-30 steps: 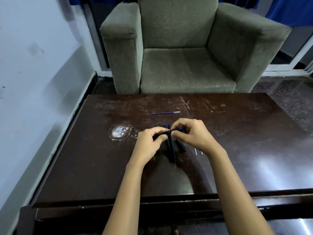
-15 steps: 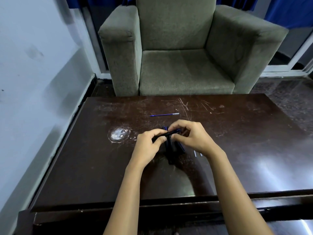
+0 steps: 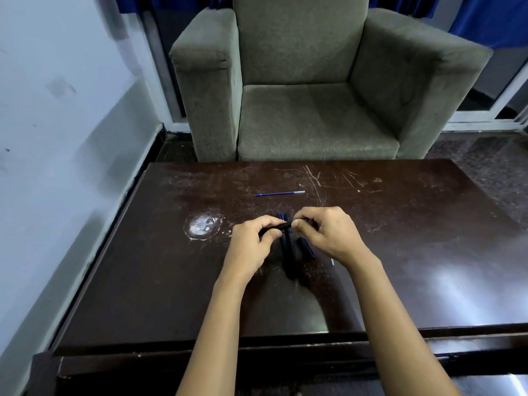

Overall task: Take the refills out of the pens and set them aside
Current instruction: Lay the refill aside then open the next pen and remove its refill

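A dark pen (image 3: pixel 281 226) is held level over the middle of the brown table (image 3: pixel 143 281). My left hand (image 3: pixel 251 247) grips its barrel from the left, and my right hand (image 3: pixel 328 235) pinches its right end, where a bit of blue shows. Under my hands lie other dark pens (image 3: pixel 288 255) in a bundle pointing toward me, with a shorter dark piece (image 3: pixel 307 248) beside them. One blue refill (image 3: pixel 280 193) with a pale tip lies alone on the table farther back.
A white scuffed patch (image 3: pixel 203 225) marks the table to the left of my hands. A grey armchair (image 3: pixel 314 81) stands just behind the far edge. A pale wall runs close along the left side.
Both hands stayed on the pen in the same spot; the right fingers shifted slightly at the pen's end. The view tilted a little.
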Demonstrator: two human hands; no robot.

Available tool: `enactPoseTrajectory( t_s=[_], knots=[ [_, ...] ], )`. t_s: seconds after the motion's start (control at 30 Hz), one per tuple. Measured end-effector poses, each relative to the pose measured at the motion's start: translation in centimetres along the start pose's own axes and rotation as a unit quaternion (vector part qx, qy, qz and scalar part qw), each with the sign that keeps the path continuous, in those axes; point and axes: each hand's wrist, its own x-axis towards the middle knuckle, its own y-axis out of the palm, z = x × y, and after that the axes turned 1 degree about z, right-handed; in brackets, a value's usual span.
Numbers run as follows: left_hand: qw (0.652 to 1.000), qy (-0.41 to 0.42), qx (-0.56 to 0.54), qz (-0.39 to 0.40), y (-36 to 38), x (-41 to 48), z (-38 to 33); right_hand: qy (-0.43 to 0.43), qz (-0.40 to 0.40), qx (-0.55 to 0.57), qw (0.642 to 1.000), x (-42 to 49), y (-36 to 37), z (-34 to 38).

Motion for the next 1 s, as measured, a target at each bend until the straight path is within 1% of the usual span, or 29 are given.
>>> enactPoseTrajectory(
  t_s=[0.07, 0.17, 0.27, 0.37, 0.43, 0.5, 0.57, 0.6, 0.7, 0.77, 0.83, 0.87, 0.9, 0.93, 0.97, 1.0],
  knots=[
    [1.000, 0.012, 0.023, -0.009, 0.0, 0.0, 0.2, 0.010, 0.019, -0.006, 1.000, 0.0, 0.3, 0.1],
    [0.997, 0.032, 0.068, -0.034, -0.2, -0.1, 0.5, 0.032, 0.042, 0.020, 0.998, -0.1, 0.5, 0.4],
    [0.990, 0.072, 0.105, -0.056, -0.4, -0.1, 0.3, 0.061, 0.069, 0.096, 0.991, 0.0, 0.7, 0.2],
    [0.986, 0.093, 0.127, -0.055, -0.3, -0.2, 0.0, 0.100, 0.095, 0.170, 0.976, 0.0, 0.8, 0.1],
    [0.987, 0.078, 0.129, -0.058, 0.0, -0.2, 0.2, 0.101, 0.088, 0.218, 0.967, 0.2, 0.4, 0.3],
    [0.993, 0.030, 0.099, -0.053, 0.1, -0.1, 0.5, 0.114, 0.065, 0.233, 0.964, 0.4, 0.1, 0.1],
    [0.997, -0.010, 0.051, -0.051, 0.1, 0.2, 0.9, 0.147, 0.041, 0.190, 0.970, 0.5, 0.2, -0.6],
    [0.998, -0.025, 0.030, -0.051, 0.1, 0.2, 1.0, 0.165, 0.043, 0.153, 0.973, 0.5, 0.5, -0.9],
    [0.998, -0.043, 0.003, -0.049, 0.0, 0.3, 0.9, 0.225, 0.105, 0.065, 0.967, 0.5, 1.8, -1.1],
    [0.998, -0.049, 0.003, -0.043, 0.0, 0.3, 0.9, 0.244, 0.131, 0.020, 0.961, 0.4, 2.7, -0.7],
    [0.998, -0.049, 0.006, -0.037, 0.0, 0.3, 0.9, 0.254, 0.115, -0.010, 0.960, 0.5, 3.2, -0.7],
    [0.998, -0.049, 0.007, -0.035, 0.1, 0.3, 0.9, 0.260, 0.096, -0.001, 0.961, 0.7, 3.4, -0.8],
    [0.998, -0.049, 0.004, -0.032, 0.0, 0.3, 1.0, 0.271, 0.065, 0.040, 0.960, 0.8, 3.3, -0.9],
    [0.998, -0.050, -0.004, -0.030, 0.0, 0.3, 1.0, 0.281, 0.024, 0.112, 0.953, 1.0, 3.2, -1.1],
    [0.998, -0.052, -0.018, -0.027, -0.1, 0.4, 0.9, 0.288, -0.026, 0.207, 0.935, 1.3, 3.0, -1.3],
    [0.998, -0.053, -0.036, -0.023, -0.1, 0.4, 0.8, 0.293, -0.083, 0.316, 0.898, 1.4, 2.6, -1.3]
  ],
)
